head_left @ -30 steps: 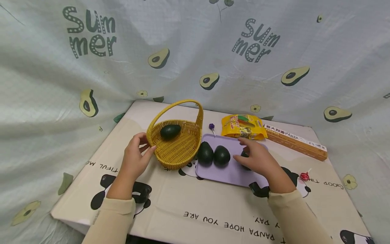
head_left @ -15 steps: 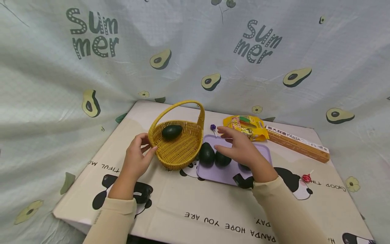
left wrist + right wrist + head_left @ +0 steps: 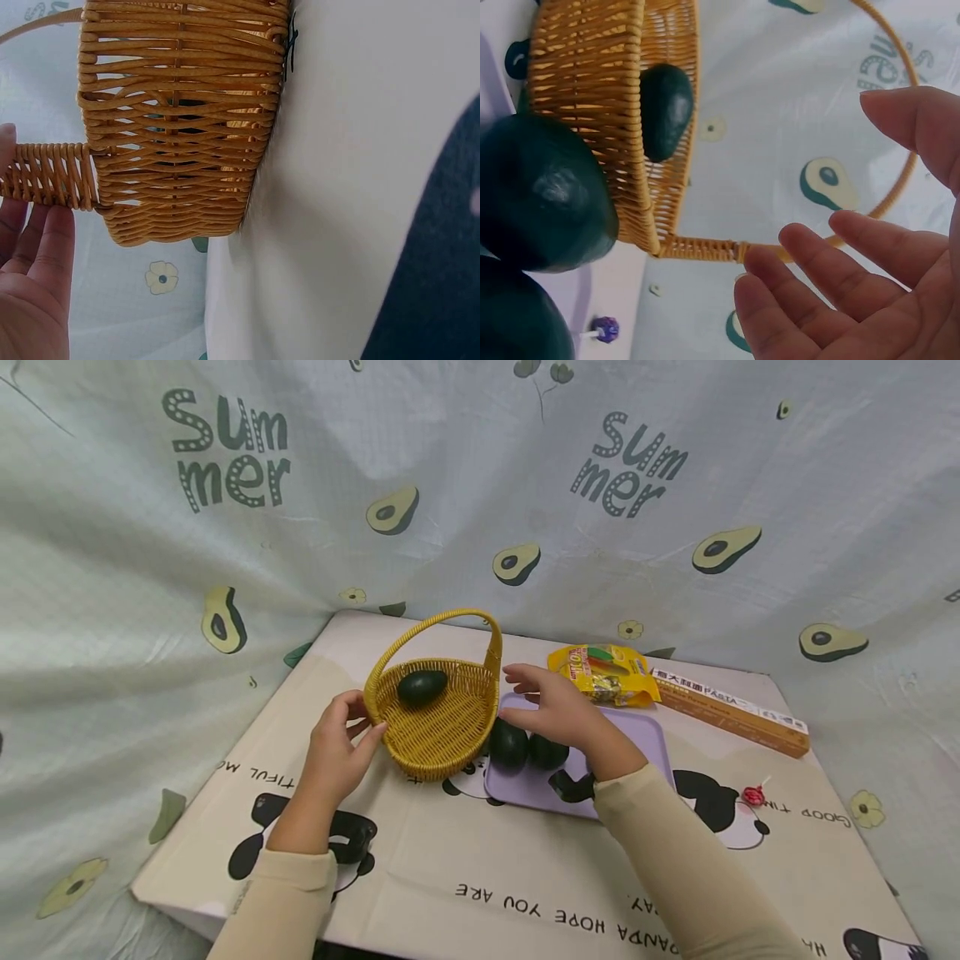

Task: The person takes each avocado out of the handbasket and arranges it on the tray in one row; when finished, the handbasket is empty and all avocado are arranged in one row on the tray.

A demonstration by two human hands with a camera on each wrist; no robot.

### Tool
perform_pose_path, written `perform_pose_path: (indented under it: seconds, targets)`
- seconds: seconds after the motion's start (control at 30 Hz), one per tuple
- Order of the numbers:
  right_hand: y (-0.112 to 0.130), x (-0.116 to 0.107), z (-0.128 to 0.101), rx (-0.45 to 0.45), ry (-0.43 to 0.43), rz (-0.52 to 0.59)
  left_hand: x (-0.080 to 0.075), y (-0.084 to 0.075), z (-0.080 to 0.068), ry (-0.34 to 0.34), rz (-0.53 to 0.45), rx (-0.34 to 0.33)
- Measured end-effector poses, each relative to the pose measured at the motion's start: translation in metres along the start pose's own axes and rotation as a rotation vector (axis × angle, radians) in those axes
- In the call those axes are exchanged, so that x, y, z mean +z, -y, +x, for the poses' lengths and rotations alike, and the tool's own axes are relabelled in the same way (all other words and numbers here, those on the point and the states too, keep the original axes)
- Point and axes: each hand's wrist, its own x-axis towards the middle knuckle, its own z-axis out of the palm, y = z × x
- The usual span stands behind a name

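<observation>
A yellow wicker basket [image 3: 429, 767] with a tall arched handle stands at mid-table, a dark green avocado [image 3: 422, 688] lying inside it. My left hand [image 3: 336, 750] holds the basket at its left side, thumb and fingers around the foot of the handle, as the left wrist view confirms. To the right of the basket, my right hand [image 3: 561, 710] reaches over a lilac tray [image 3: 651, 739] with fingers spread and nothing in them; its fingertips come near the handle's right side. Beneath it, two avocados, one at the tray's left end [image 3: 508, 747] and one beside it [image 3: 546, 754], are partly covered.
Behind the tray lies a yellow snack bag [image 3: 606, 675], with a long pasta box [image 3: 727, 712] to its right. A red lollipop [image 3: 753, 795] lies at the right. A purple lollipop [image 3: 604, 329] shows in the right wrist view. Printed cloth hangs behind the table.
My right hand has moved left across the tray, from above the rightmost avocado toward the basket; my forearm now covers that avocado. The left hand keeps its place on the basket.
</observation>
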Motion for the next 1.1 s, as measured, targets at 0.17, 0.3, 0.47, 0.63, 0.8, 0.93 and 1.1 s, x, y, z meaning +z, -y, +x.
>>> perform_pose_path:
  seconds: [0.17, 0.3, 0.47, 0.63, 0.8, 0.93, 1.1]
  targets:
    - [0.002, 0.003, 0.015, 0.013, 0.026, -0.003, 0.000, 0.000, 0.000, 0.006, 0.001, -0.009]
    - [0.005, 0.007, 0.028, 0.003, 0.044, 0.006, -0.001, 0.000, 0.000, 0.008, -0.002, -0.011]
    - [0.010, 0.014, 0.042, 0.019, 0.056, 0.024, -0.001, 0.000, 0.001, 0.011, -0.013, -0.006]
    - [0.014, 0.026, 0.055, 0.059, 0.071, 0.044, -0.001, -0.001, 0.001, 0.016, -0.013, -0.022]
    - [0.018, 0.037, 0.067, 0.070, 0.081, 0.072, 0.000, -0.001, 0.001, 0.017, -0.019, -0.021]
    - [0.020, 0.046, 0.075, 0.101, 0.106, 0.064, 0.000, -0.001, 0.001, 0.021, -0.013, -0.020]
    - [0.029, 0.054, 0.083, 0.122, 0.115, 0.057, -0.001, 0.000, 0.001, 0.016, -0.010, -0.023]
